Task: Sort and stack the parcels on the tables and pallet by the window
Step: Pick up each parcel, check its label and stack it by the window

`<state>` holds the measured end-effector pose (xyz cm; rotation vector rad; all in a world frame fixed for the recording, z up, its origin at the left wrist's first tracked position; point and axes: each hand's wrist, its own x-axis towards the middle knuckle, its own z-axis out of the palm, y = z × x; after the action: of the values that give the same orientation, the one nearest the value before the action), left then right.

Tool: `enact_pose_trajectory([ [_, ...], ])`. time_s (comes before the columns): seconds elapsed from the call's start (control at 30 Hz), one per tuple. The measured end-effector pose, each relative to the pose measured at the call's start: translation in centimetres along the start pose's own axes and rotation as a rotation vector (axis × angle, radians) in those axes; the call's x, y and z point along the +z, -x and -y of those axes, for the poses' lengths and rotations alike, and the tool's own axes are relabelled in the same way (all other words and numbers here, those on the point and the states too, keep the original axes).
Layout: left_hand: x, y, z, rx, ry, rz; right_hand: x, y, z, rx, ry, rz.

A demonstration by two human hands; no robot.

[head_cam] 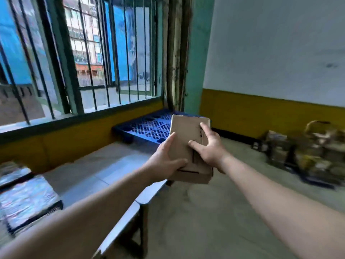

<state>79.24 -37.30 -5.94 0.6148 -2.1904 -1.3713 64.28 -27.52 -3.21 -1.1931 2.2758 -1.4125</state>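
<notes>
Both hands, left hand [166, 156] and right hand [209, 146], are gripping a flat brown cardboard parcel [186, 139] near the far blue plastic pallet [149, 128], right of the pale bench [104, 172].

Bare storeroom: blue pallet [149, 128], barred window [84, 53], piled parcels [308, 152].

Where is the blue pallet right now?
In the head view the blue plastic pallet lies on the floor in the corner under the barred window, past the far end of the table, partly hidden behind the cardboard parcel held in both hands.
</notes>
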Motion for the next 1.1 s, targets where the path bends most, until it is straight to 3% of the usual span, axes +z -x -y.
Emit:
enact_pose_trajectory([
  [0.2,3.7,-8.1,0.4,-0.064,-0.102,0.254,-2.6,-4.8,-6.4,0.125,-0.024,-0.056],
  [0.33,4.3,-15.0,2.0,-0.101,-0.123,0.330,-2.9,-10.5,-9.0,0.156,-0.019,-0.046],
  [0.83,6.5,-38.1,4.7,-0.157,-0.104,0.343,-4.6,-32.6,-15.5,0.219,0.056,-0.012],
  [1.1,11.1,-49.6,6.0,-0.256,-0.170,0.241,-6.8,-44.9,-22.1,0.199,0.056,0.108],
])
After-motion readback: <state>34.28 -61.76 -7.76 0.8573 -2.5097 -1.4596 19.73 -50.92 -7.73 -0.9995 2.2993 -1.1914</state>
